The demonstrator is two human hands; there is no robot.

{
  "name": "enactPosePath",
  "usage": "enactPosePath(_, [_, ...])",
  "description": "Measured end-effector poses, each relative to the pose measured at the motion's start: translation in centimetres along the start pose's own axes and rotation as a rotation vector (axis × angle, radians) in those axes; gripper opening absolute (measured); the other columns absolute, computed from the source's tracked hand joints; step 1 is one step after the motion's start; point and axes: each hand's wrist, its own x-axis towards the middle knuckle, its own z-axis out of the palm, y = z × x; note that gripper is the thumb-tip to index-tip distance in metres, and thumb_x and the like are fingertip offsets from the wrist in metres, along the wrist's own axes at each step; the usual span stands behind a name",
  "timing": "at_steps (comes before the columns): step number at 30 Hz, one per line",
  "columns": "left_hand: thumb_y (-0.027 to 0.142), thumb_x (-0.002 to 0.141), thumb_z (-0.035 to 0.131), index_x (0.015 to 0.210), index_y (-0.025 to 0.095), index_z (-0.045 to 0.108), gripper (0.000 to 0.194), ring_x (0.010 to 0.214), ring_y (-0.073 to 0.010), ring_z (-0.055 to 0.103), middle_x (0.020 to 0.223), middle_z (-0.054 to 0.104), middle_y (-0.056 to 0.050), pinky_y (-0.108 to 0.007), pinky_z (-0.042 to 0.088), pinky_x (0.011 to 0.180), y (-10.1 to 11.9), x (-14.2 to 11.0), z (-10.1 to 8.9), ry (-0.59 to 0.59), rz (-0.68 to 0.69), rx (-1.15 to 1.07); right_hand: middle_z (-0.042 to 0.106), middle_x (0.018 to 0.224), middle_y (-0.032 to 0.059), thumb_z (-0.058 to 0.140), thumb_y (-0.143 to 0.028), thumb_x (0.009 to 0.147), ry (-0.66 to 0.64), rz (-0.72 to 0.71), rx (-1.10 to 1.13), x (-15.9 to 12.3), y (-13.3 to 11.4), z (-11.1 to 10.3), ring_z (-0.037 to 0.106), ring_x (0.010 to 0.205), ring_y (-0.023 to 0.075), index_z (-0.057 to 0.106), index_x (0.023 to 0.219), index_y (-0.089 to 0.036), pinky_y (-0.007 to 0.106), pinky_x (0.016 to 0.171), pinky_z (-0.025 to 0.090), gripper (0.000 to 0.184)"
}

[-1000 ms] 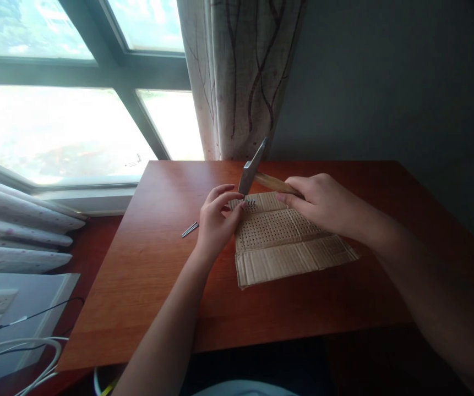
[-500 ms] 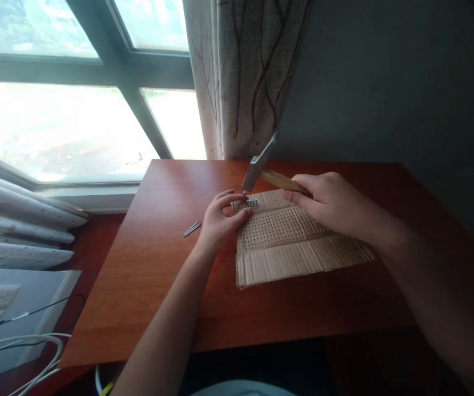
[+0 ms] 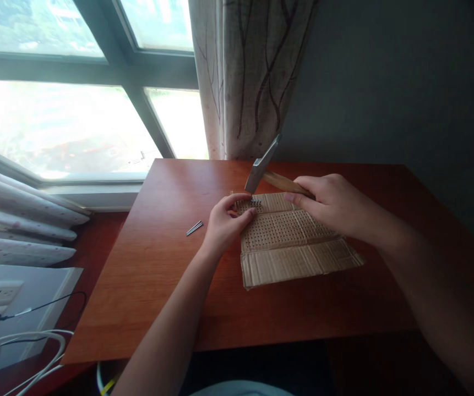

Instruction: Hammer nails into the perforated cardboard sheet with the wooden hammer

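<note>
My right hand (image 3: 325,192) is wrapped round the wooden handle of a hammer (image 3: 261,165). The hammer's metal head is tilted, its lower end close to my left fingertips. At the far left corner of a piece of cardboard (image 3: 280,267) full of small holes, my left hand (image 3: 229,219) steadies a nail (image 3: 251,198), mostly hidden by the index finger and hammer head. Its thumb rests on the cardboard, lower than the index finger. Several nails (image 3: 257,203) stand in a short row beside these fingers. More loose nails (image 3: 194,227) lie left of my left hand.
The cardboard lies on a reddish-brown wooden table (image 3: 154,286). Behind the table hang a patterned curtain (image 3: 257,77) and a large window (image 3: 55,126). White cables (image 3: 50,352) and a wall socket (image 3: 2,295) are at the lower left.
The hammer head has come down against the spot at my left index fingertip, where a nail's top showed before. My left fingers are more curled, and the cardboard's near right corner has shifted left.
</note>
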Motion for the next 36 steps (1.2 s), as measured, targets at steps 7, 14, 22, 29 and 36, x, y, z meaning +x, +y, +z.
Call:
enactPosePath(7, [0.032, 0.072, 0.078, 0.112, 0.019, 0.074, 0.042, 0.098, -0.0228, 0.068, 0.117, 0.070, -0.010, -0.033, 0.056, 0.081, 0.01, 0.23, 0.29, -0.053, -0.009, -0.081, 0.050, 0.060, -0.0041, 0.056, -0.035, 0.096, 0.002, 0.006, 0.023, -0.03, 0.00, 0.04, 0.043, 0.054, 0.0110, 0.048, 0.068, -0.021, 0.030, 0.055, 0.029, 0.032])
enactPosePath(14, [0.028, 0.070, 0.079, 0.110, 0.018, 0.075, 0.041, 0.107, -0.0244, 0.067, 0.117, 0.072, -0.010, -0.039, 0.053, 0.099, -0.33, 0.52, 0.33, -0.043, 0.016, -0.082, 0.050, 0.059, -0.0039, 0.056, -0.038, 0.096, -0.005, 0.019, 0.022, -0.03, 0.23, 0.14, 0.043, 0.054, 0.0115, 0.049, 0.068, -0.021, 0.030, 0.055, 0.029, 0.033])
enactPosePath(22, [0.028, 0.069, 0.081, 0.108, 0.017, 0.076, 0.041, 0.109, -0.0261, 0.067, 0.114, 0.073, -0.010, -0.042, 0.051, 0.104, -0.18, 0.54, 0.27, -0.049, 0.004, -0.086, 0.049, 0.057, -0.0037, 0.056, -0.038, 0.096, 0.007, 0.050, -0.003, -0.18, 0.27, -0.59, 0.045, 0.054, 0.0125, 0.049, 0.069, -0.022, 0.031, 0.056, 0.030, 0.033])
enactPosePath(29, [0.028, 0.068, 0.081, 0.110, 0.018, 0.076, 0.043, 0.107, -0.0247, 0.068, 0.116, 0.073, -0.010, -0.040, 0.052, 0.102, -0.26, 0.61, 0.32, -0.049, 0.002, -0.108, 0.051, 0.060, -0.0034, 0.055, -0.044, 0.096, -0.039, 0.053, 0.046, -0.08, 0.44, -0.02, 0.044, 0.055, 0.0123, 0.050, 0.068, -0.022, 0.030, 0.055, 0.030, 0.036])
enactPosePath(36, [0.029, 0.068, 0.081, 0.104, 0.016, 0.077, 0.038, 0.105, -0.0253, 0.068, 0.108, 0.073, -0.010, -0.040, 0.054, 0.098, 0.27, 0.51, 0.42, -0.045, -0.033, -0.095, 0.052, 0.060, -0.0034, 0.054, -0.041, 0.096, -0.041, 0.009, 0.045, 0.06, 0.09, -0.04, 0.045, 0.054, 0.0120, 0.048, 0.067, -0.022, 0.031, 0.054, 0.030, 0.036])
